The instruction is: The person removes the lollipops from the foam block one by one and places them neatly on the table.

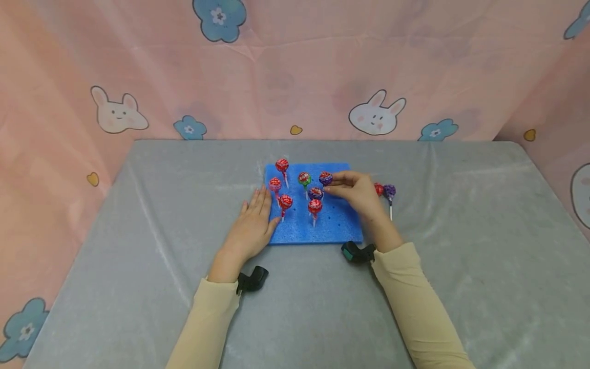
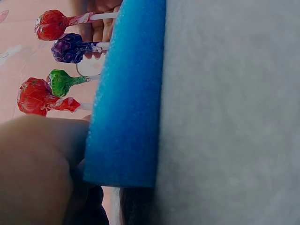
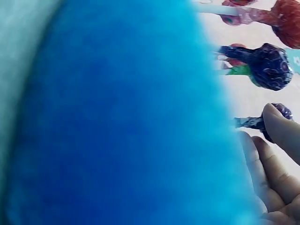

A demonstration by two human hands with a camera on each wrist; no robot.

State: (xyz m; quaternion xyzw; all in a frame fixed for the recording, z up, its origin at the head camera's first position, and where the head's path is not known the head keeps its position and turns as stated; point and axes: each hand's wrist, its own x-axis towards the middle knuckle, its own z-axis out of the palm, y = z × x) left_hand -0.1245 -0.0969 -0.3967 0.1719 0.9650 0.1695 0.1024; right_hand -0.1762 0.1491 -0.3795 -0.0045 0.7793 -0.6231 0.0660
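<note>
A blue foam block [image 1: 295,234] lies on the table with several wrapped lollipops standing upright in it by their sticks. At its back right, my right hand [image 1: 357,192] pinches the wrapped head of a purple lollipop [image 1: 325,178] between thumb and fingers; its stick points down to the foam. Close by stand another purple lollipop [image 1: 315,193], a green-and-red lollipop [image 1: 304,178] and a red lollipop [image 1: 315,206]. My left hand [image 1: 251,225] rests along the block's left edge with straight fingers, thumb at the rim, beside a red lollipop [image 1: 285,202].
To the right of the block, a loose red lollipop [image 1: 378,189] and a purple lollipop [image 1: 390,190] lie on the grey table cover [image 1: 295,318], partly behind the right hand. Small holes dot the foam's right part. A pink printed curtain [image 1: 295,66] hangs behind the table.
</note>
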